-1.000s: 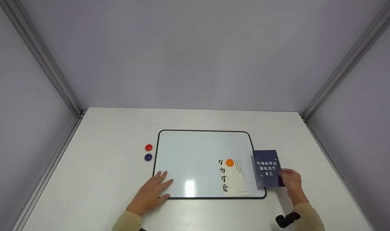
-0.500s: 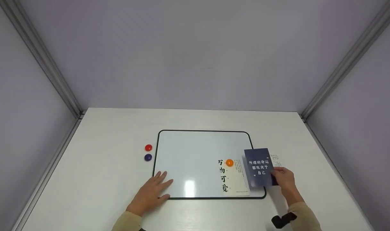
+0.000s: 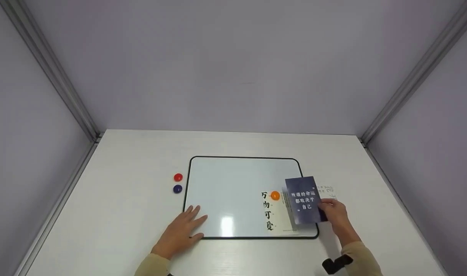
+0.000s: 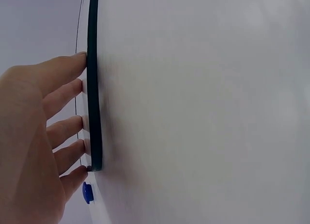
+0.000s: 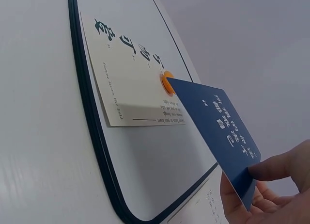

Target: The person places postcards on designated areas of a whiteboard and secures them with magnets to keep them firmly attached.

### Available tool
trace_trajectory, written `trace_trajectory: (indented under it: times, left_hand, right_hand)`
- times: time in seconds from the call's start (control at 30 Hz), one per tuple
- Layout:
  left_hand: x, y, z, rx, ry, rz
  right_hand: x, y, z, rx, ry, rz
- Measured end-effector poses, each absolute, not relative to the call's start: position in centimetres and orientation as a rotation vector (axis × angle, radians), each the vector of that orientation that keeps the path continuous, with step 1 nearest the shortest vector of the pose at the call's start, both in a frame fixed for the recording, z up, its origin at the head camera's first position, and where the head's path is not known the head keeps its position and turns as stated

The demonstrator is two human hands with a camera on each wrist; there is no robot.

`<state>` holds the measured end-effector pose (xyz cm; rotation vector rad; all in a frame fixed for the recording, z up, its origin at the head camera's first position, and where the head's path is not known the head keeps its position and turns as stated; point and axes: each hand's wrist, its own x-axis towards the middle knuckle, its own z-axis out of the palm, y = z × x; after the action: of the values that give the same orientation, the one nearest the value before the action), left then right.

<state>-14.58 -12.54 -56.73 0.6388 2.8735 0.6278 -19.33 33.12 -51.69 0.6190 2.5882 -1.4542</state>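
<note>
Magnets, one round glossy red (image 3: 178, 177) and one blue (image 3: 177, 188), are lying unused on the white table (image 3: 122, 214), left of the black-rimmed glossy whiteboard (image 3: 233, 184). The left hand (image 3: 180, 231) is pressing flat, fingers straight, on the board's near-left corner. A cream calligraphy card (image 3: 273, 214) is already sitting pinned under an orange magnet (image 3: 275, 195). The right hand (image 3: 335, 215) is pinching a stiff navy card (image 3: 303, 200), tilted above the board's right edge, not yet fastened; another pale card (image 3: 327, 190) is waiting beyond.

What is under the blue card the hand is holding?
Under the blue card lie the whiteboard's right edge and part of the cream card. The covered print stays hidden.
</note>
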Motion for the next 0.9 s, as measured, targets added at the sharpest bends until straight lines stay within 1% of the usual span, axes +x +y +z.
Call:
trace_trajectory:
  times: [0.37,0.9]
  left_hand:
    - [-14.6,-12.5,-56.6,0.681,2.879,0.645]
    - [-14.7,-12.8,-56.9,0.679,2.88,0.648]
  right_hand:
    - [-18.9,31.2,-51.3,0.565,2.523,-1.522]
    - [-18.5,29.6,-51.8,0.551,2.409,-1.632]
